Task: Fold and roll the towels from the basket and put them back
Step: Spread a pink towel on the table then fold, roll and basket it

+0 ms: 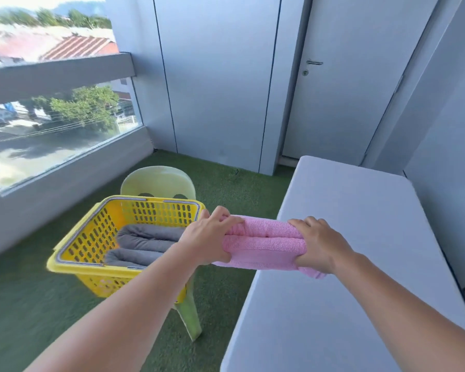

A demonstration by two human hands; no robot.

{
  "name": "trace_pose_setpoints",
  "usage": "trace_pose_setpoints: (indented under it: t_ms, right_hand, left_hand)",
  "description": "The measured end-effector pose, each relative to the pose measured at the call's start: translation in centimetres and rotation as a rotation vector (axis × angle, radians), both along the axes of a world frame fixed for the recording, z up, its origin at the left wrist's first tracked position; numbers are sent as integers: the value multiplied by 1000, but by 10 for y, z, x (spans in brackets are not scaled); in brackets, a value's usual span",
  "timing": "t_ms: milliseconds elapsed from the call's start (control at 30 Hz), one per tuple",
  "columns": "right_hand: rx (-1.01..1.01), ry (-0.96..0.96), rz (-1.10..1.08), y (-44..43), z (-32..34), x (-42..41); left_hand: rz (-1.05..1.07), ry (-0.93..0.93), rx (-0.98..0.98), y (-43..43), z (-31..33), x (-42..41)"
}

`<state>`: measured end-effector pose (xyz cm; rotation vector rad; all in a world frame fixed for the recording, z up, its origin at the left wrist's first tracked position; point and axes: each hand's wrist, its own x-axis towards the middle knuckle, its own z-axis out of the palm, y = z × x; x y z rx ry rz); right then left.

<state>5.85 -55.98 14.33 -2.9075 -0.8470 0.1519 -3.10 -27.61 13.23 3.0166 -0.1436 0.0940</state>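
Both hands clamped on the ends of a rolled pink towel (pixel 263 242): left hand (pixel 210 237) gripping the end nearer the basket, right hand (pixel 314 245) gripping the other end, hands apart with the roll spanning between them. Roll is held in the air, partly over the near edge of the white table (pixel 346 237) under the right hand and partly over the gap toward the yellow basket (pixel 73 253) just left of the left hand. A loose corner hangs below the right hand. Two grey rolled towels (pixel 145 242) already lie side by side in the basket, which sits on a pale green chair (pixel 159 181). Risks, as judged: the roll is held only by end pressure, so easing either grip during the carry could let the layers spring open; the hanging corner could drag and unwind it. The basket looks perched near the chair's front, so a heavy drop or a push on the rim might tip it. Free space beside the grey rolls looks tight; forcing the pink one in could loosen all three.
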Motion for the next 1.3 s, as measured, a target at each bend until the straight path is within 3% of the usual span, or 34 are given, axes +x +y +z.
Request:
trace_pose_setpoints:
  t_ms: [267, 500, 1000, 1300]
  right_hand:
    - [6, 43, 224, 241, -21, -43]
    - [7, 84, 344, 371, -47, -38]
    - [-83, 287, 241, 460, -147, 66]
    - [-202, 423, 104, 476, -213, 79]
  left_hand:
    - [211, 38, 0, 220, -8, -98]
    - [339, 83, 2, 333, -28, -123]
    - [252, 297, -63, 434, -125, 8]
    - [172, 448, -83, 453, -198, 48]
